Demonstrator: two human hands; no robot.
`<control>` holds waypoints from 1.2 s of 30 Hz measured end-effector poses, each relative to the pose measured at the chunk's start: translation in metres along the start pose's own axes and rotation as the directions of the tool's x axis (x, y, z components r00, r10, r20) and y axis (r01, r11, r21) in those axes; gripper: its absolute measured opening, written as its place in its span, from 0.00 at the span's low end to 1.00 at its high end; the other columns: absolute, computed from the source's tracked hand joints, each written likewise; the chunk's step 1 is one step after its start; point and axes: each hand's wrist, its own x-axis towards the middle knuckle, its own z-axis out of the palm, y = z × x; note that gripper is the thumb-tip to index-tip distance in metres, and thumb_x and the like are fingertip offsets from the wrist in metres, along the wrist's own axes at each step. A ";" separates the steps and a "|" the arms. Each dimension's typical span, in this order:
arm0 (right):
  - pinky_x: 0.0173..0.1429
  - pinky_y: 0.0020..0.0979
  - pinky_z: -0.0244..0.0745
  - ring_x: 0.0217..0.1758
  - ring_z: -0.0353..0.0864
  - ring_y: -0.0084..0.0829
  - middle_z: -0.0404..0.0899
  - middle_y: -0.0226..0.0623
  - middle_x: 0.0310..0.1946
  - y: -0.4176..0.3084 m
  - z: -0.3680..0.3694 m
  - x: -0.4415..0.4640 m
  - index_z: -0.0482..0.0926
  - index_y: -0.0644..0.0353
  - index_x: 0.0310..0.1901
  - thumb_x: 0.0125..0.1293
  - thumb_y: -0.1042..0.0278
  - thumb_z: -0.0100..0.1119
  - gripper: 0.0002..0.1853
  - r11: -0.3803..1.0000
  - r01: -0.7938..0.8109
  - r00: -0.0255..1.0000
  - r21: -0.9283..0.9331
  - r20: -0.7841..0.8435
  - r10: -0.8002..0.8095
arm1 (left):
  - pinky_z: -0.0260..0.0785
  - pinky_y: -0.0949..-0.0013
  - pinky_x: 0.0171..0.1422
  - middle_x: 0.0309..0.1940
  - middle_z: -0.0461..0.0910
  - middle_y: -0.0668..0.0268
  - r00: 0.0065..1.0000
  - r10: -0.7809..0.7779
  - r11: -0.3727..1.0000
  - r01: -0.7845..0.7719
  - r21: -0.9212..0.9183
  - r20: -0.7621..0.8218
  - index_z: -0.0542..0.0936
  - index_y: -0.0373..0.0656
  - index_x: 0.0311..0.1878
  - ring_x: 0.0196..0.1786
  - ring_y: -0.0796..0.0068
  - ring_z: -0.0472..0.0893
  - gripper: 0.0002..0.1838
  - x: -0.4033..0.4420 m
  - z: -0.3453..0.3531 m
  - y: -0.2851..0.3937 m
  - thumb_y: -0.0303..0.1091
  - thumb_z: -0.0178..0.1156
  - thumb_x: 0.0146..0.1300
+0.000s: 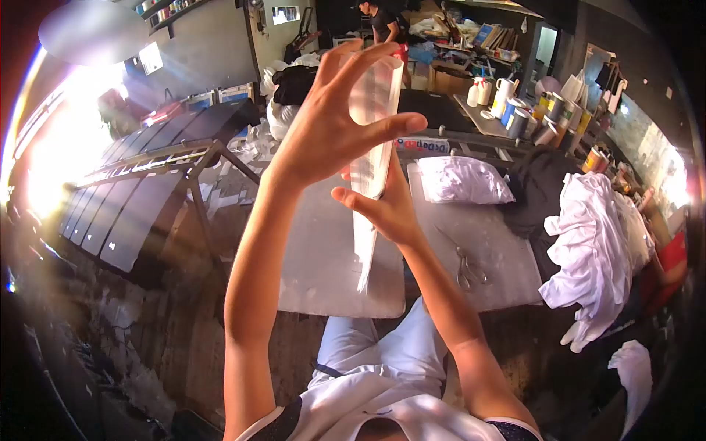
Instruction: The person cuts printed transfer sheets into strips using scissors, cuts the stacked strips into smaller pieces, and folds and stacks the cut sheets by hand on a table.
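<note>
"White shirt (331,393) at the bottom edge, closest to the lens, and pale trousers (349,342) beyond it. Both of the wearer's arms reach up from there. What are the hands doing?"

"Left hand (323,128) is the higher one, curved and open, thumb well apart from the fingers, around the upper part of a clear plastic sheet (373,173). Whether its palm presses on the plastic, I can't tell."

"And the right hand (393,209)?"

"Lower down, gripping: its thumb lies across the front of the sheet and its fingers are behind."

"So where is the sheet, exactly?"

"Upright between the two hands, above the near grey board (338,272), its narrow lower end hanging below the right thumb."

"What's on the other grey board (507,257)?"

"A metal tool (463,268) with looped handles, scissors perhaps, near the right forearm. Behind it is a white bundle (465,180), with dark cloth (540,184) just beside it."

"Further right?"

"A heap of white cloth (596,250). Behind, bottles and cans (518,121) crowd a table (494,128), and a person in a dark top (382,24) stands at the back."
</note>
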 end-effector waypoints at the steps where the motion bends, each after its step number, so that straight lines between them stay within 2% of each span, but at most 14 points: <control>1: 0.64 0.39 0.77 0.55 0.80 0.33 0.79 0.40 0.51 0.001 -0.002 -0.001 0.66 0.62 0.67 0.56 0.60 0.79 0.41 1.000 -0.001 1.000 0.024 0.006 0.001 | 0.57 0.42 0.84 0.79 0.65 0.53 1.000 -0.003 1.000 0.003 -0.004 0.003 0.71 0.60 0.79 0.83 0.49 0.62 0.49 0.000 0.002 0.001 0.66 0.75 0.56; 3: 0.64 0.39 0.77 0.56 0.80 0.33 0.79 0.40 0.51 0.002 -0.006 -0.002 0.65 0.63 0.68 0.56 0.60 0.79 0.42 0.999 -0.007 1.000 0.045 0.012 0.006 | 0.56 0.40 0.84 0.78 0.68 0.53 0.966 0.085 0.981 -0.124 -0.149 -0.245 0.71 0.60 0.79 0.83 0.48 0.61 0.49 0.000 0.007 0.003 0.68 0.75 0.56; 4: 0.64 0.39 0.77 0.56 0.80 0.33 0.79 0.40 0.51 0.003 -0.007 -0.002 0.65 0.63 0.69 0.56 0.60 0.79 0.43 0.999 0.005 1.000 0.050 0.014 -0.005 | 0.58 0.37 0.82 0.79 0.66 0.55 0.963 0.220 0.973 -0.206 0.100 -0.154 0.67 0.61 0.81 0.83 0.48 0.62 0.50 0.001 0.007 -0.008 0.67 0.73 0.58; 7: 0.62 0.38 0.78 0.54 0.81 0.31 0.80 0.40 0.51 0.007 -0.010 0.001 0.65 0.63 0.69 0.56 0.60 0.80 0.44 0.998 -0.019 0.999 0.066 0.030 0.017 | 0.61 0.37 0.81 0.79 0.67 0.57 0.997 0.081 0.992 -0.079 -0.102 0.018 0.64 0.60 0.83 0.81 0.49 0.64 0.51 -0.006 0.012 -0.011 0.67 0.71 0.61; 11: 0.57 0.34 0.81 0.50 0.83 0.27 0.81 0.39 0.49 0.001 -0.003 0.005 0.65 0.62 0.69 0.57 0.64 0.79 0.42 0.988 -0.073 0.997 0.132 0.044 0.068 | 0.63 0.41 0.80 0.81 0.61 0.54 0.981 0.091 0.987 -0.111 -0.112 -0.173 0.60 0.54 0.85 0.81 0.50 0.65 0.56 -0.004 0.005 -0.008 0.74 0.67 0.61; 13: 0.55 0.32 0.82 0.49 0.84 0.26 0.82 0.37 0.48 -0.007 -0.004 0.005 0.68 0.62 0.67 0.59 0.68 0.78 0.37 0.989 -0.086 0.996 0.118 0.032 0.082 | 0.62 0.49 0.80 0.81 0.60 0.52 0.967 -0.066 0.804 -0.095 -0.587 -0.247 0.60 0.45 0.83 0.77 0.52 0.71 0.53 -0.018 0.013 -0.010 0.61 0.73 0.64; 15: 0.55 0.32 0.82 0.49 0.85 0.25 0.83 0.35 0.47 -0.006 -0.008 0.010 0.71 0.62 0.65 0.60 0.70 0.76 0.33 0.985 -0.006 1.000 0.171 0.031 0.001 | 0.62 0.50 0.80 0.79 0.63 0.54 0.956 -0.173 0.764 -0.021 -0.645 -0.236 0.63 0.39 0.82 0.77 0.58 0.70 0.49 -0.052 0.002 -0.018 0.54 0.74 0.65; 19: 0.54 0.42 0.80 0.45 0.81 0.33 0.79 0.43 0.45 -0.007 -0.027 0.009 0.62 0.64 0.77 0.60 0.63 0.75 0.46 0.864 0.031 1.000 0.502 -0.013 -0.028 | 0.68 0.60 0.74 0.65 0.81 0.57 0.788 -0.344 0.655 0.591 -0.471 0.510 0.70 0.35 0.76 0.68 0.67 0.78 0.41 -0.160 0.021 -0.053 0.49 0.73 0.69; 24: 0.64 0.49 0.72 0.57 0.75 0.36 0.74 0.46 0.56 0.004 -0.068 -0.034 0.57 0.63 0.81 0.65 0.59 0.63 0.45 0.612 0.162 0.983 0.774 -0.073 -0.168 | 0.76 0.67 0.56 0.45 0.90 0.62 0.466 -0.477 0.549 0.820 -0.162 0.745 0.86 0.35 0.59 0.48 0.79 0.83 0.23 -0.211 0.038 -0.033 0.44 0.71 0.70; 27: 0.71 0.54 0.70 0.66 0.77 0.45 0.75 0.53 0.64 -0.023 -0.064 -0.067 0.56 0.65 0.81 0.65 0.58 0.61 0.45 0.849 0.066 0.916 0.524 -0.370 0.156 | 0.77 0.66 0.51 0.37 0.90 0.63 0.495 -0.472 0.646 0.757 -0.096 0.730 0.87 0.38 0.56 0.42 0.81 0.83 0.22 -0.200 0.027 -0.025 0.46 0.72 0.69; 30: 0.70 0.43 0.78 0.61 0.85 0.40 0.84 0.48 0.57 -0.024 -0.115 -0.092 0.73 0.67 0.69 0.69 0.70 0.64 0.28 0.961 -0.063 0.755 0.269 -0.617 0.222 | 0.78 0.64 0.42 0.32 0.88 0.59 0.524 -0.541 0.700 0.714 0.006 0.658 0.88 0.38 0.53 0.32 0.79 0.81 0.17 -0.160 -0.016 -0.018 0.41 0.70 0.70; 31: 0.68 0.39 0.78 0.60 0.85 0.37 0.84 0.42 0.57 -0.021 -0.129 -0.090 0.82 0.67 0.58 0.70 0.76 0.63 0.16 0.925 0.096 0.834 0.367 -0.536 0.126 | 0.78 0.63 0.41 0.31 0.87 0.56 0.565 -0.555 0.754 0.652 0.083 0.611 0.87 0.36 0.51 0.30 0.76 0.82 0.15 -0.146 -0.033 -0.012 0.39 0.69 0.70; 33: 0.69 0.41 0.78 0.62 0.84 0.37 0.81 0.42 0.63 -0.034 -0.126 -0.065 0.79 0.64 0.64 0.68 0.81 0.64 0.23 0.963 0.114 0.819 0.244 -0.571 0.048 | 0.78 0.63 0.38 0.28 0.89 0.60 0.656 -0.556 0.814 0.555 0.172 0.511 0.88 0.34 0.48 0.30 0.78 0.85 0.15 -0.128 -0.074 -0.002 0.37 0.72 0.67; 36: 0.67 0.40 0.80 0.63 0.84 0.37 0.82 0.43 0.63 -0.050 -0.103 -0.019 0.77 0.63 0.67 0.66 0.83 0.66 0.27 0.908 0.150 0.871 0.391 -0.486 0.066 | 0.77 0.64 0.57 0.46 0.87 0.58 0.641 -0.704 0.635 0.377 0.674 0.305 0.86 0.38 0.55 0.52 0.70 0.85 0.19 -0.110 -0.157 0.027 0.35 0.76 0.64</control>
